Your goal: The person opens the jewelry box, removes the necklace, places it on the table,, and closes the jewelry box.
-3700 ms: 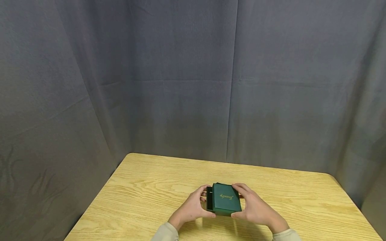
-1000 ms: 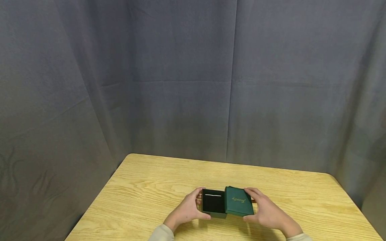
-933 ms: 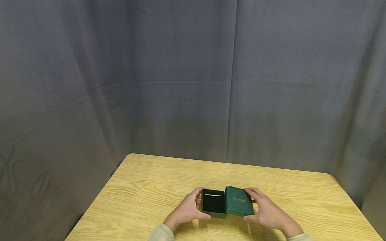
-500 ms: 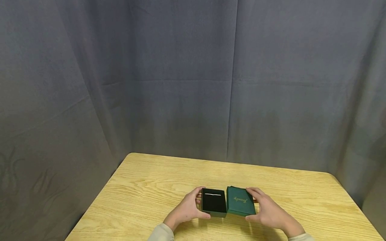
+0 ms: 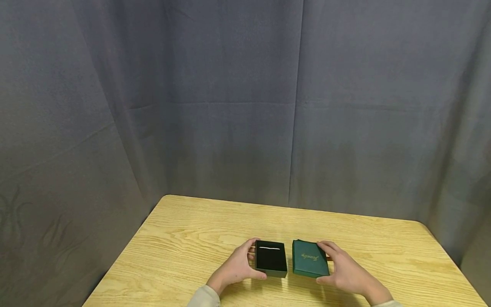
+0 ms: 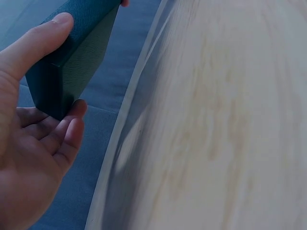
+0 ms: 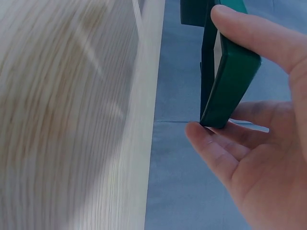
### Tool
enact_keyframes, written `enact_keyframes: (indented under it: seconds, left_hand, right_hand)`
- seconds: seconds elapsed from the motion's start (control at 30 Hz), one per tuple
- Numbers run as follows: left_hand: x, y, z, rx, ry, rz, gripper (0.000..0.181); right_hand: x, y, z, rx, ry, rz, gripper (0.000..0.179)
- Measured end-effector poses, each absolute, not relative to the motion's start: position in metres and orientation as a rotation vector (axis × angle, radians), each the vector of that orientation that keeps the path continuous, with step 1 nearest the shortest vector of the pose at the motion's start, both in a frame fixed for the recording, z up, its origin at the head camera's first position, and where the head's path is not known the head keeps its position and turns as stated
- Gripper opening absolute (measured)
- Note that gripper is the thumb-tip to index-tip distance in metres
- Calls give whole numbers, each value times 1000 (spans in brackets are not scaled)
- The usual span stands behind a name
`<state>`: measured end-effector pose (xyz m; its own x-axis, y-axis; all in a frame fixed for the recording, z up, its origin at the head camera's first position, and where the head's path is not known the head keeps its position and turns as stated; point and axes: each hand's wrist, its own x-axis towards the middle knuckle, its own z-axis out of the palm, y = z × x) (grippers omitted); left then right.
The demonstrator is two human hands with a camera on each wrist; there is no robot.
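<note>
My left hand (image 5: 235, 265) grips the bottom of a small dark green jewelry box (image 5: 271, 261) by its left side, thumb at the near edge and fingers at the far edge. A black lining fills it, with a thin white strip (image 5: 270, 248) near the back. The lid (image 5: 310, 258), green with gold lettering, sits in my right hand (image 5: 350, 273), between thumb and fingers. A narrow gap separates the two parts. Both are raised off the table, as the left wrist view of the box bottom (image 6: 79, 57) and the right wrist view of the lid (image 7: 232, 79) show.
A light wood-grain table (image 5: 199, 221) lies beneath both hands, its far edge rounded at the corners. Grey curtain (image 5: 230, 128) hangs behind it and on both sides. Light sleeves show at the wrists.
First the lid covered most of the box bottom. My right hand has drawn it off to the right, baring the black lining, and a gap now stands between lid and bottom.
</note>
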<state>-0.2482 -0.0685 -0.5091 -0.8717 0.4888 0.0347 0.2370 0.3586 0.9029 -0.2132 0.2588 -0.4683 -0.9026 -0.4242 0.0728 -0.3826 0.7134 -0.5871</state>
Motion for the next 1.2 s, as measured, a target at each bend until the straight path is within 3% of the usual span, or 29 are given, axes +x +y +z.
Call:
enact_keyframes:
  seconds: [1.2]
  left_hand:
    - [-248,-79,-510,643,2403,1459,99]
  right_hand:
    - [-211,294,-482,-615,2770,-936,98]
